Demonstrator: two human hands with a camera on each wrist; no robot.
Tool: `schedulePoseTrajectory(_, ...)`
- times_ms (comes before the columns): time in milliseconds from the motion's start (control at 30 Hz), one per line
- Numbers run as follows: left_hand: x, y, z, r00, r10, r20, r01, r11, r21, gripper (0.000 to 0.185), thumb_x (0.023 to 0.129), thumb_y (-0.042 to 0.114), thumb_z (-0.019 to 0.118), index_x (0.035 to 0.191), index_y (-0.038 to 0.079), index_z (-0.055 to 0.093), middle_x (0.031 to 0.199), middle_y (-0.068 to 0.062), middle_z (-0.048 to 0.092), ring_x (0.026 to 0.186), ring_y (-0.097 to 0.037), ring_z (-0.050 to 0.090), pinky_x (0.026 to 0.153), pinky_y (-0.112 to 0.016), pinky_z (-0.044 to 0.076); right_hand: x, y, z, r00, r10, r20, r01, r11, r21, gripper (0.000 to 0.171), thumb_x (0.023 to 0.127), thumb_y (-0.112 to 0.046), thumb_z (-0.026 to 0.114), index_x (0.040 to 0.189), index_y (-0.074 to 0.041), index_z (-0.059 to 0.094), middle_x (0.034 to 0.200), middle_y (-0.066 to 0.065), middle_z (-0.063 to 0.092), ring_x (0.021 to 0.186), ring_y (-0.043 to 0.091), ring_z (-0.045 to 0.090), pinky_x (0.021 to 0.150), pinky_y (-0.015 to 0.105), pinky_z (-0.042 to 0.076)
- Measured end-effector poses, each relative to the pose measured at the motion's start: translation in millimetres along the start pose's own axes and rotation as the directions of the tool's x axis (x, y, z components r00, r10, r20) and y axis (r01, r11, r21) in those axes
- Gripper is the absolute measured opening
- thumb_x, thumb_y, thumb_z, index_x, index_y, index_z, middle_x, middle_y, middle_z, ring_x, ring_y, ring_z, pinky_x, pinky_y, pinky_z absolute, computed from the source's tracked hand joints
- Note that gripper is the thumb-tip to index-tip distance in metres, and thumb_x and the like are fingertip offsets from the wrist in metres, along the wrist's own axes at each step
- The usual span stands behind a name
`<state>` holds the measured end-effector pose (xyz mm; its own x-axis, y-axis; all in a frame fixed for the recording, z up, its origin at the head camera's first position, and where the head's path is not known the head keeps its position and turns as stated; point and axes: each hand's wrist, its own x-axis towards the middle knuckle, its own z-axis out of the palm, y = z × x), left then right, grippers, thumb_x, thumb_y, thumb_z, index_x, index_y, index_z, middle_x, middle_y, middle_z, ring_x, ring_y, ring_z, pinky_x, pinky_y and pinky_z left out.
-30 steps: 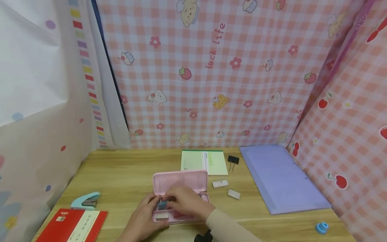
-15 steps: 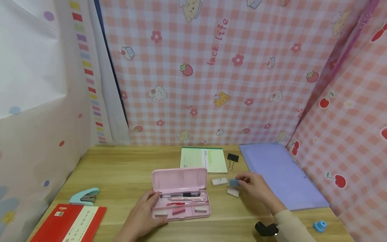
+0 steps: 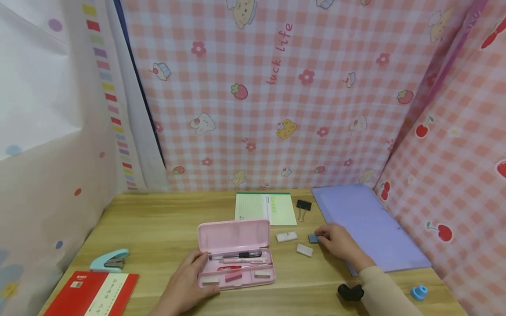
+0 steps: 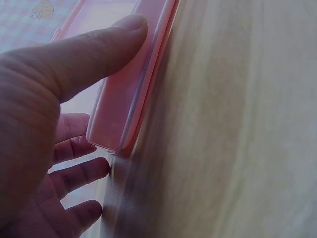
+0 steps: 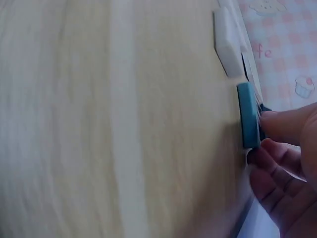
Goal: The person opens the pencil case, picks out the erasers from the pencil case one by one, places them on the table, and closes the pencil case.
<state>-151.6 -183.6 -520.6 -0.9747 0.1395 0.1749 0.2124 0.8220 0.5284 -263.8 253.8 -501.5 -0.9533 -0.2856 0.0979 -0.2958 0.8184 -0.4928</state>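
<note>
An open pink pencil case (image 3: 237, 284) lies on the table, its lid (image 3: 234, 235) tipped back. Pens (image 3: 250, 254) fill its long compartment; a pink eraser (image 3: 233, 276) and two whitish blocks (image 3: 262, 274) sit in the front ones. My left hand (image 3: 186, 278) holds the case's left end; in the left wrist view the thumb (image 4: 109, 47) lies along its front side. To the right, my right hand (image 3: 339, 243) pinches a blue eraser (image 5: 248, 115) by its end, down at the tabletop. Two white erasers (image 3: 286, 237) lie between the case and this hand.
Behind are a green notepad (image 3: 265, 210) and a black binder clip (image 3: 303, 205). A purple folder (image 3: 371, 224) lies partly beneath my right hand. A light-blue stapler (image 3: 110, 260) and red book (image 3: 92, 292) stand left; a small blue cap-like piece (image 3: 419, 292) is far right.
My right hand has moved from inside the pencil case to the right with the blue eraser, passing the white erasers and coming down beside them. My left hand stays at the case's left end.
</note>
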Motion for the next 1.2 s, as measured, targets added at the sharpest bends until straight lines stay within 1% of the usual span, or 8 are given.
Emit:
schedulePoseTrajectory(100,-0.3,-0.3,1.0,1.000,-0.008,0.003,0.008,1.000,-0.001,0.097,0.058,0.054,0.087,0.135,0.006,0.055,0.131,-0.001,0.048,0.118,-0.021,0.047,0.098,-0.044,0.043,1.3,-4.4,4.3,0.999,-0.046,0.016,0.047,0.998,-0.039,0.021,0.086,-0.007,0.071,0.107,-0.008,0.071,0.104,0.005,0.063,0.092,0.021,0.061,0.078,0.040,0.052)
schedulePoseTrajectory(200,-0.6,-0.7,0.7,1.000,-0.010,-0.001,0.010,1.000,0.000,0.097,0.057,0.054,0.087,0.135,0.006,0.055,0.131,-0.001,0.049,0.118,-0.021,0.048,0.097,-0.045,0.044,1.7,-6.2,7.8,0.997,-0.070,0.017,0.071,0.995,-0.066,0.025,0.084,-0.006,0.072,0.109,-0.008,0.071,0.104,0.004,0.064,0.095,0.022,0.060,0.081,0.041,0.051)
schedulePoseTrajectory(567,0.2,1.1,-2.2,1.000,-0.003,0.001,0.003,1.000,0.004,0.095,0.059,0.054,0.086,0.135,0.005,0.055,0.131,-0.004,0.049,0.117,-0.023,0.048,0.097,-0.047,0.043,-0.1,-2.6,13.3,0.998,-0.065,-0.021,0.063,0.996,-0.068,0.026,0.084,-0.006,0.073,0.109,-0.011,0.071,0.105,0.002,0.064,0.100,0.023,0.061,0.088,0.044,0.050)
schedulePoseTrajectory(800,-0.9,0.8,-1.9,1.000,-0.003,-0.001,0.003,1.000,0.013,0.095,0.060,0.054,0.086,0.134,0.005,0.055,0.132,-0.006,0.048,0.119,-0.025,0.047,0.098,-0.048,0.043,-2.2,-4.7,12.6,0.996,-0.086,-0.028,0.084,0.994,-0.066,0.026,0.084,-0.006,0.073,0.110,-0.009,0.071,0.107,0.004,0.064,0.101,0.025,0.061,0.088,0.046,0.049)
schedulePoseTrajectory(867,-0.9,0.8,-1.7,1.000,-0.013,0.004,0.013,1.000,0.010,0.095,0.059,0.054,0.086,0.135,0.005,0.055,0.133,-0.006,0.048,0.120,-0.025,0.047,0.099,-0.048,0.042,-3.7,-7.0,10.1,0.997,-0.074,-0.032,0.072,0.996,-0.058,0.028,0.085,-0.007,0.072,0.112,-0.008,0.070,0.109,0.005,0.063,0.100,0.025,0.060,0.087,0.045,0.050)
schedulePoseTrajectory(1033,0.0,1.3,-1.8,0.999,-0.037,0.025,0.037,0.999,0.002,0.097,0.059,0.054,0.086,0.137,0.006,0.053,0.137,-0.008,0.046,0.123,-0.027,0.045,0.100,-0.050,0.041,-12.8,-19.8,2.3,0.995,-0.019,-0.101,0.020,1.000,0.006,0.029,0.086,-0.009,0.072,0.114,-0.007,0.069,0.113,0.007,0.061,0.094,0.025,0.063,0.078,0.042,0.053)
schedulePoseTrajectory(1100,0.1,1.3,-1.3,0.999,-0.038,0.023,0.038,0.999,0.000,0.097,0.059,0.054,0.086,0.137,0.006,0.053,0.138,-0.008,0.046,0.124,-0.028,0.045,0.100,-0.051,0.041,-18.4,-30.2,3.3,0.991,-0.039,-0.129,0.043,0.999,0.025,0.028,0.085,-0.009,0.073,0.112,-0.007,0.070,0.111,0.006,0.063,0.091,0.024,0.064,0.076,0.039,0.054)
schedulePoseTrajectory(1200,0.1,0.7,-0.9,0.999,-0.033,0.014,0.033,0.999,-0.001,0.097,0.059,0.054,0.086,0.136,0.006,0.053,0.137,-0.009,0.047,0.123,-0.029,0.046,0.099,-0.052,0.041,-26.3,-53.6,12.1,0.983,-0.119,-0.142,0.124,0.992,0.024,0.026,0.082,-0.009,0.075,0.108,-0.008,0.072,0.105,0.003,0.066,0.086,0.020,0.064,0.072,0.034,0.054)
